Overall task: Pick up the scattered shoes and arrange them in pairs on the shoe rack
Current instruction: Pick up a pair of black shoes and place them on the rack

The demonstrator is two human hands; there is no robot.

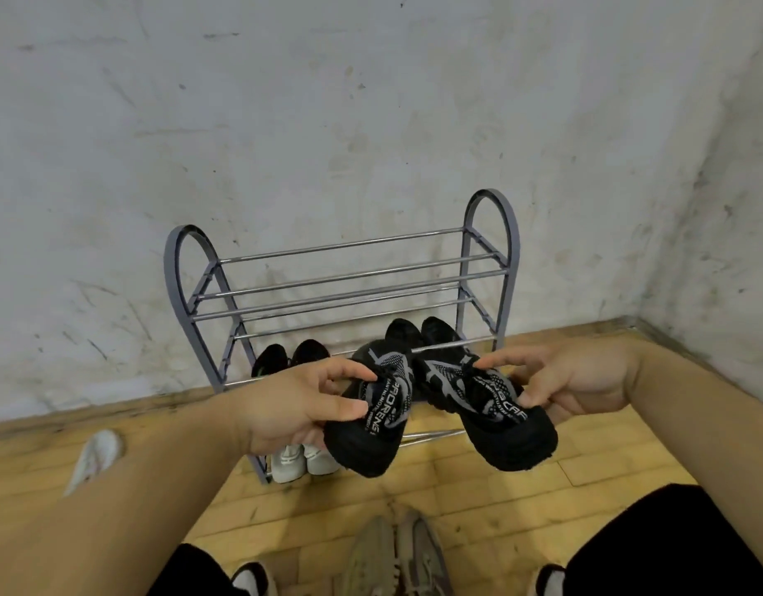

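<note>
Rack [492, 194] holding pairs [304, 462], hands [285, 406] [573, 380] gripping black shoes [366, 445] [517, 440]

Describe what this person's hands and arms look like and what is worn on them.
Nothing is worn: left hand and right hand show no gloves, rings or watch; left forearm and right forearm are sleeveless and unmarked up to the frame edge.

The left hand [285, 406] and the left black shoe [366, 428] that it holds cover most of the white pair [302, 462] low in the shoe rack [349, 277]. At 12 o'clock from the right black shoe [504, 419], another black pair [427, 331] is half hidden. At 6 o'clock the frame edge cuts the beige pair [396, 557]. At 9 o'clock we see a white shoe [98, 453], blurred and partly behind our forearm.
</note>
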